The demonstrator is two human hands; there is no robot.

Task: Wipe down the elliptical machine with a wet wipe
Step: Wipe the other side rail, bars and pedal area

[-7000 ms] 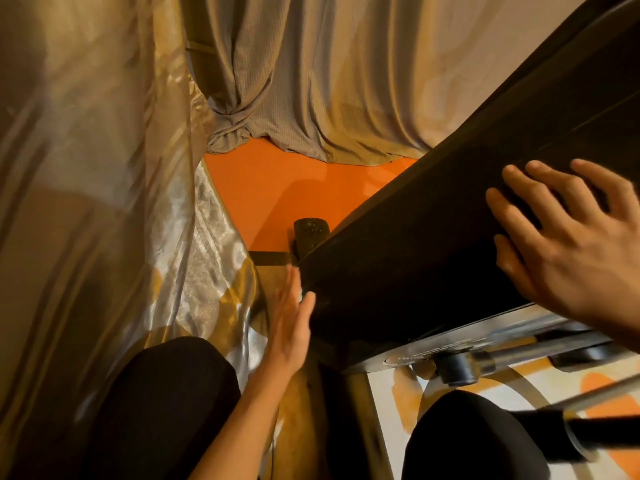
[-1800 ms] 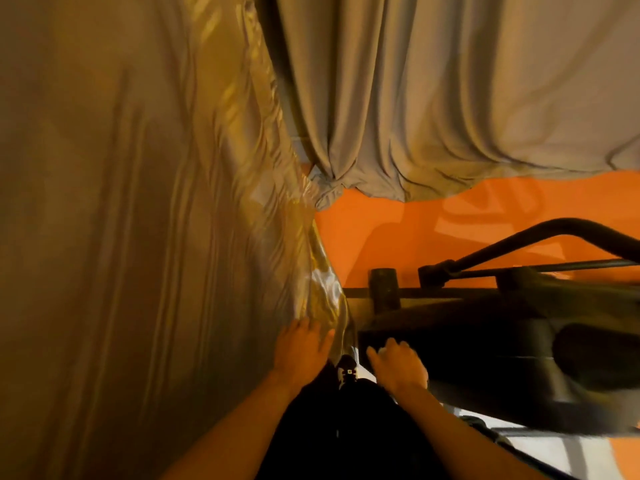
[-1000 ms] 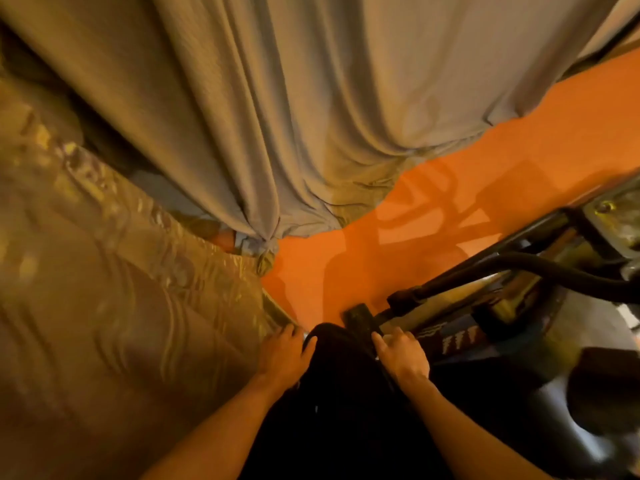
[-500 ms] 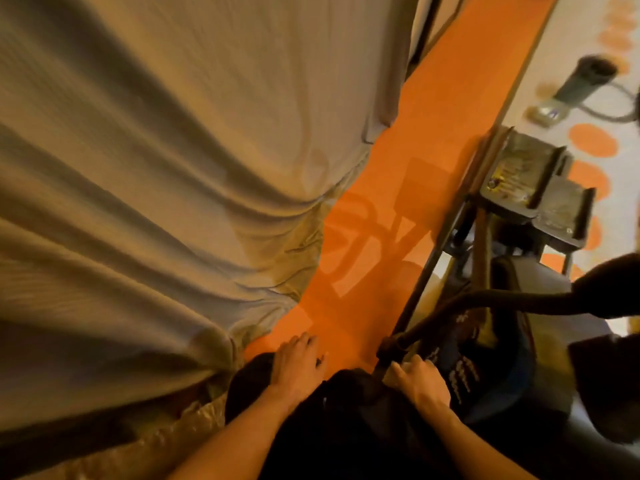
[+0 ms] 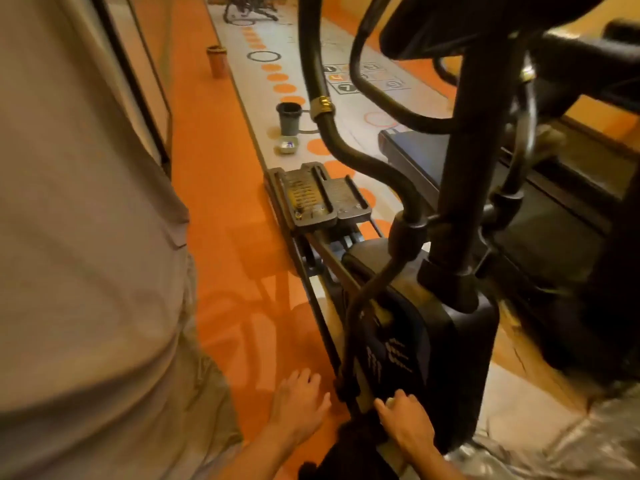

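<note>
Left hand [image 5: 298, 405]: at 6 o'clock, nearest; fingers straight and slightly spread, palm down on the orange floor [image 5: 225, 244], holding nothing.
Right hand [image 5: 406, 421]: just toward 5 o'clock of it; fingers bent, tips against the foot of the elliptical machine [image 5: 433, 341]. A pale scrap shows at the tips; whether they grip it cannot be told.
Elliptical machine: dark housing from 5 o'clock to centre, post rising to 1 o'clock; pedals [image 5: 320, 199] beyond, at centre.
Curtain [image 5: 86, 237]: grey, filling 9 o'clock.
Silvery sheet [image 5: 561, 445]: crumpled, at 4 o'clock.
Small dish [image 5: 288, 145] and grey cup [image 5: 290, 116]: past the pedals toward 12 o'clock, on a dotted mat [image 5: 273, 46].
Brown cup [image 5: 216, 61]: farthest, at 11 o'clock.
</note>
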